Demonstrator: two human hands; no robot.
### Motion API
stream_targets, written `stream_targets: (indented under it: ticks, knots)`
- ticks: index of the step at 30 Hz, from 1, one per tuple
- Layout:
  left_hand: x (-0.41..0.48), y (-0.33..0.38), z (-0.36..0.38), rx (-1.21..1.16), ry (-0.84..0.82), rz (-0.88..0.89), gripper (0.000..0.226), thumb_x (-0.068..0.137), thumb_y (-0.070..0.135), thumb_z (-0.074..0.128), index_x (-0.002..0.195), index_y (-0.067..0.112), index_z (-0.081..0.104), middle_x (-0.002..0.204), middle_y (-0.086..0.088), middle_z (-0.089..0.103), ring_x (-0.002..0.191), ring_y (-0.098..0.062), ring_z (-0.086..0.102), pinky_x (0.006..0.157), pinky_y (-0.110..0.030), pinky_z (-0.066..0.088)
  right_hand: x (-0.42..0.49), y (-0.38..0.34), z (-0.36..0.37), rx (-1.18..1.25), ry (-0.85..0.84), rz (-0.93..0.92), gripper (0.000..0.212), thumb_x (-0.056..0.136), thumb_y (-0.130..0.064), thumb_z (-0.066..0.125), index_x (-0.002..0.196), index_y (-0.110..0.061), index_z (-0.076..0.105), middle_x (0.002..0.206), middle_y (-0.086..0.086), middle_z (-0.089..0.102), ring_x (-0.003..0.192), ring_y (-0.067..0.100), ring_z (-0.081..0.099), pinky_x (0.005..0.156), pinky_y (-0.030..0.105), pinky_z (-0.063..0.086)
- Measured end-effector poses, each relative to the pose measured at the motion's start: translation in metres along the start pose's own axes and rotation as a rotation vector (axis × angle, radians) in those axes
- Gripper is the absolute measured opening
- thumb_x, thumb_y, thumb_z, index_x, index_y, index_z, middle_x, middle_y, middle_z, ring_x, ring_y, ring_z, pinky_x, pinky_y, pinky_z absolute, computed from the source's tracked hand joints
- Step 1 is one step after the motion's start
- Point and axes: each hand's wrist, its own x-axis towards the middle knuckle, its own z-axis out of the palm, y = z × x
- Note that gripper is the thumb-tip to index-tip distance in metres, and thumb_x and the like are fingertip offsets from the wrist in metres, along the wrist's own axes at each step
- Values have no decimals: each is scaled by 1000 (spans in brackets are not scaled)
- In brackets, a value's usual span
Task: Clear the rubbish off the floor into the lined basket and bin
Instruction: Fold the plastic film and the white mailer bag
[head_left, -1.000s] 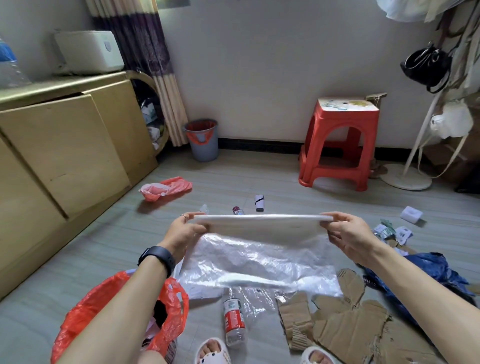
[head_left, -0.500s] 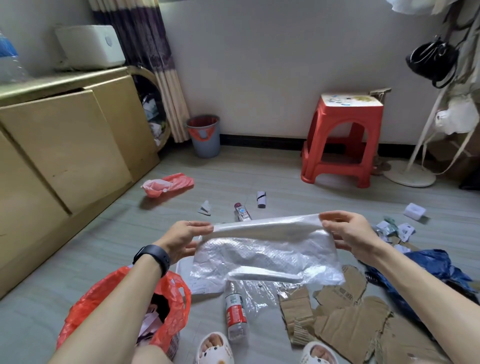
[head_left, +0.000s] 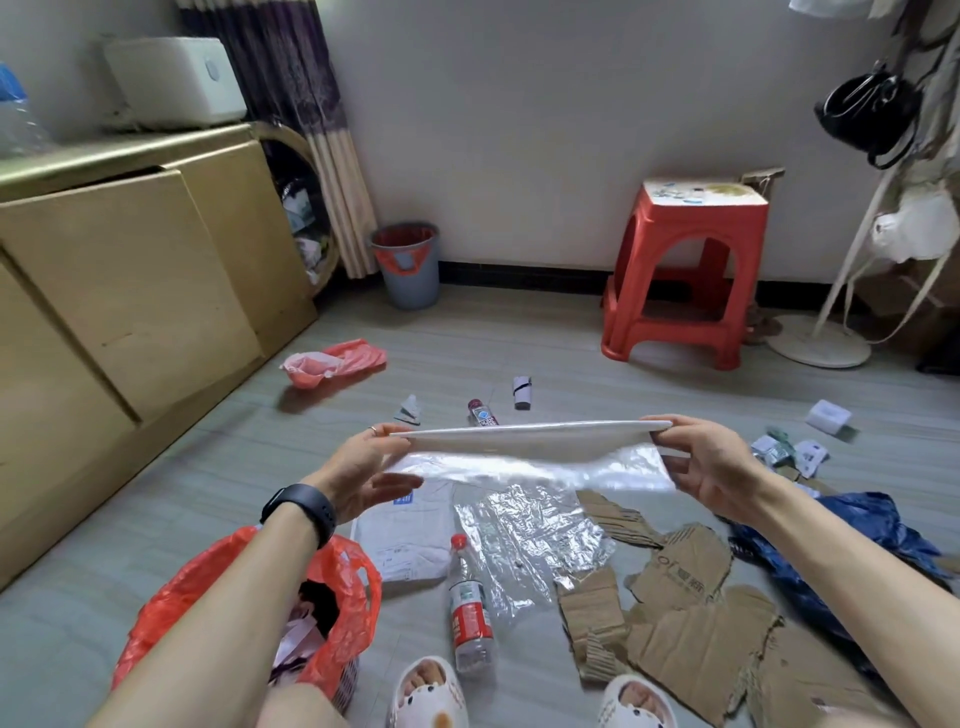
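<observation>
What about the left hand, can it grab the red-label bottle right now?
Probably not yet: the left hand pinches the plastic sheet with the right hand. The bottle lies uncovered on the floor below.

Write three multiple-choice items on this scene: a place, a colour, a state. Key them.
1. The grey bin stands: A mid-floor; B at the near left edge; C against the far wall, beside the curtain.
2. The liner of the basket is: A red; B blue; C black.
3. The plastic sheet is: A stuffed in the basket; B stretched between the left hand and right hand; C crumpled in one hand.
C: it sits at the wall's foot next to the curtain. A: red plastic drapes over the basket's rim. B: each hand pinches one end.
</observation>
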Motion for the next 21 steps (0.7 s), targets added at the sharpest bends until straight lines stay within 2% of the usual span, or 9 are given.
stream_targets:
  ticks: [2,4,6,9,11,14,16,18,21]
  knots:
    - [-1,1,-1,-26,-50,-34,21,90,21,61,109,11,64,103,-11,68,70,-26,73,52,-26,56,-1,-2,1,40,-21,17,26,95,-15,51,111,-4,68,95,13,72,69,28,68,57,32,57]
    - [-1,0,0,-6,-38,-36,30,88,23,68,112,5,64,104,-12,68,73,-27,73,53,-26,57,-2,0,2,-32,15,-1,25,95,-20,61,112,-5,68,99,14,72,77,33,67,63,36,57]
    - [0,-1,1,10,-2,-20,33,86,6,71,117,2,61,100,-13,69,67,-25,73,52,-24,57,-2,2,3,-104,87,-47,26,90,-6,68,115,-5,66,99,14,69,71,26,63,58,32,54]
    - [3,-2,-1,-35,37,4,44,80,-12,68,117,8,54,81,-15,74,62,-26,72,50,-24,57,-1,2,5,-55,139,-54,37,86,9,66,115,-13,57,98,10,67,62,16,63,52,26,53]
    - [5,-1,-4,-72,64,30,49,79,-14,67,117,15,54,82,-16,74,62,-27,71,50,-25,56,-1,0,6,15,103,-31,32,88,13,59,109,-11,60,90,9,67,61,14,66,52,23,56]
    - [5,-2,-9,-80,113,76,57,81,-16,62,116,28,53,95,-21,69,60,-27,70,51,-26,56,-2,-1,7,66,58,-16,25,92,14,50,97,-4,67,87,13,67,66,18,63,54,21,57]
    - [5,-3,-12,-70,99,77,45,86,-11,60,108,28,61,97,-19,69,60,-26,71,50,-26,56,-2,-1,10,84,61,-32,22,94,8,52,92,-5,69,83,14,71,62,21,66,51,23,57]
    - [2,-6,-12,8,57,42,25,96,3,53,98,25,66,100,-16,69,63,-27,72,50,-29,56,-2,0,13,31,45,-27,19,95,5,54,92,-7,69,85,15,73,62,27,68,53,28,58]
    - [-1,-8,-17,163,-18,-15,27,99,16,40,105,27,64,97,-9,75,65,-24,70,54,-32,56,2,2,16,-38,24,-2,18,92,1,51,99,-1,67,96,20,69,70,34,70,59,32,61]
